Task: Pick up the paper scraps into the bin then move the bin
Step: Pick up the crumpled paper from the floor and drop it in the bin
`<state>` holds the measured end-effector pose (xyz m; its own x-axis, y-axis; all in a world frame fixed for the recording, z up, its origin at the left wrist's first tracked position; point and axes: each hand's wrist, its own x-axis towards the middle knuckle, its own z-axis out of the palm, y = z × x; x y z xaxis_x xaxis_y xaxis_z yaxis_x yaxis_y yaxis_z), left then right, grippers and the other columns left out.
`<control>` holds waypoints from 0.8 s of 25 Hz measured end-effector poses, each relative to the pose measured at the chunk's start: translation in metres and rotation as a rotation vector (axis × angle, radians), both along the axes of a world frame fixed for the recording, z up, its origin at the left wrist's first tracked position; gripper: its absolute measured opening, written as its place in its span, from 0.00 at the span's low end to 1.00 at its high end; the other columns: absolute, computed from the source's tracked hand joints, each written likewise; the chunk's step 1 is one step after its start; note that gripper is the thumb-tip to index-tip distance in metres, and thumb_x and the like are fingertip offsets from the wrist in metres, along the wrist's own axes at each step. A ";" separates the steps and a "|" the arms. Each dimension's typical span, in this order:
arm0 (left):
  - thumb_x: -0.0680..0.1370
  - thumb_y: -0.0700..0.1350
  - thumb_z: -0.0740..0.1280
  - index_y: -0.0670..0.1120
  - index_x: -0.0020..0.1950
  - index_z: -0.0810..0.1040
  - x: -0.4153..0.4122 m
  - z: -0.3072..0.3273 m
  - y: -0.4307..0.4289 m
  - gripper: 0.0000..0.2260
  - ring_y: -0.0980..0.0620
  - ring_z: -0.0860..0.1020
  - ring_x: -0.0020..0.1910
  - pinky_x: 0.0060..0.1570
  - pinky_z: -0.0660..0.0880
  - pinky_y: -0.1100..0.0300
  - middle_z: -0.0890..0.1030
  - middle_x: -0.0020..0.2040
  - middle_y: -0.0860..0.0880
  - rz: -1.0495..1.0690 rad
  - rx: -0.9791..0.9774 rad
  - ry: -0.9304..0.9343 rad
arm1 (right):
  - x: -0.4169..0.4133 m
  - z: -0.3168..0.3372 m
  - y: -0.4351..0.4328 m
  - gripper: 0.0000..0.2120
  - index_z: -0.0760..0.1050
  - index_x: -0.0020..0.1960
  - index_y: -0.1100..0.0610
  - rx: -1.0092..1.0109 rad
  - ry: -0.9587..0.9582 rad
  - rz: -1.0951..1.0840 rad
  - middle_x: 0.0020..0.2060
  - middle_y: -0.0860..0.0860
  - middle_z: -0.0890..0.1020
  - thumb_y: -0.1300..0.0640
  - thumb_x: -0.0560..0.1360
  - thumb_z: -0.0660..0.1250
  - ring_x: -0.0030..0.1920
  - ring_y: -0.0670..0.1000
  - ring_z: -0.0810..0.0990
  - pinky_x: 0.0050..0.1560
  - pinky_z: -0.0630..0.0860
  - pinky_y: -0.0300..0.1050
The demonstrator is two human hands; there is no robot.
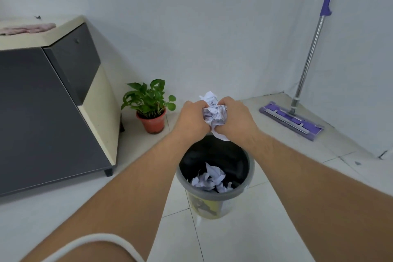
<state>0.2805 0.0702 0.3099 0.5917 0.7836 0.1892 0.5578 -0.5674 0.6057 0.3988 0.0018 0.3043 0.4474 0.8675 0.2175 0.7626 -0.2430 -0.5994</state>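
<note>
A crumpled wad of printed white paper scraps (214, 112) is pressed between both my hands, just above the far rim of the bin. My left hand (192, 118) grips its left side and my right hand (236, 116) its right side. The bin (251, 168) is round with a grey rim, a black liner and a yellow lower wall, and it stands on the tiled floor under my wrists. More crumpled paper scraps (209, 179) lie inside it at the bottom.
A dark grey and cream cabinet (53, 102) stands at the left with a pink cloth (27, 27) on top. A potted green plant (151, 108) sits beside it by the wall. A purple flat mop (293, 118) leans in the right corner.
</note>
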 end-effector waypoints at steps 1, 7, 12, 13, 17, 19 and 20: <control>0.68 0.40 0.73 0.40 0.50 0.78 -0.001 -0.004 0.000 0.12 0.47 0.78 0.40 0.31 0.67 0.65 0.80 0.48 0.39 0.001 -0.012 0.001 | 0.000 -0.004 0.000 0.20 0.71 0.59 0.58 -0.009 0.008 0.002 0.51 0.57 0.78 0.58 0.68 0.69 0.47 0.54 0.78 0.43 0.73 0.42; 0.66 0.38 0.74 0.43 0.54 0.75 0.001 -0.037 -0.002 0.18 0.49 0.77 0.43 0.28 0.67 0.72 0.78 0.53 0.43 -0.001 -0.161 0.053 | 0.000 -0.036 -0.008 0.33 0.65 0.70 0.55 -0.119 0.001 0.054 0.59 0.58 0.69 0.61 0.68 0.72 0.48 0.54 0.76 0.46 0.70 0.41; 0.62 0.49 0.80 0.51 0.76 0.61 -0.010 -0.059 0.005 0.46 0.44 0.75 0.61 0.51 0.74 0.57 0.66 0.71 0.44 -0.099 -0.191 0.330 | 0.010 -0.047 -0.018 0.50 0.53 0.77 0.47 -0.301 0.008 0.009 0.68 0.56 0.62 0.61 0.65 0.78 0.57 0.56 0.75 0.56 0.77 0.47; 0.63 0.51 0.79 0.52 0.76 0.61 -0.013 -0.060 0.007 0.45 0.45 0.74 0.62 0.53 0.72 0.57 0.66 0.71 0.45 -0.096 -0.193 0.300 | 0.010 -0.048 -0.018 0.49 0.54 0.77 0.46 -0.300 0.002 -0.020 0.69 0.56 0.63 0.60 0.65 0.78 0.61 0.57 0.74 0.59 0.76 0.49; 0.71 0.61 0.70 0.52 0.76 0.62 -0.031 -0.067 0.016 0.37 0.45 0.69 0.69 0.62 0.70 0.53 0.65 0.74 0.45 0.077 -0.184 0.196 | 0.014 -0.053 -0.014 0.38 0.57 0.76 0.47 -0.235 0.006 -0.129 0.70 0.56 0.65 0.55 0.72 0.73 0.65 0.58 0.72 0.63 0.74 0.53; 0.74 0.63 0.66 0.50 0.77 0.58 -0.042 -0.078 0.020 0.37 0.42 0.67 0.72 0.68 0.70 0.46 0.62 0.76 0.43 0.187 -0.222 0.207 | 0.022 -0.059 -0.016 0.34 0.58 0.76 0.49 -0.220 0.025 -0.193 0.70 0.57 0.65 0.53 0.75 0.70 0.65 0.58 0.72 0.63 0.73 0.54; 0.75 0.63 0.64 0.49 0.78 0.57 -0.048 -0.085 0.021 0.36 0.41 0.66 0.73 0.68 0.69 0.45 0.62 0.76 0.43 0.237 -0.245 0.214 | 0.026 -0.064 -0.019 0.32 0.59 0.75 0.50 -0.235 0.033 -0.233 0.70 0.58 0.65 0.52 0.75 0.68 0.64 0.59 0.72 0.63 0.73 0.55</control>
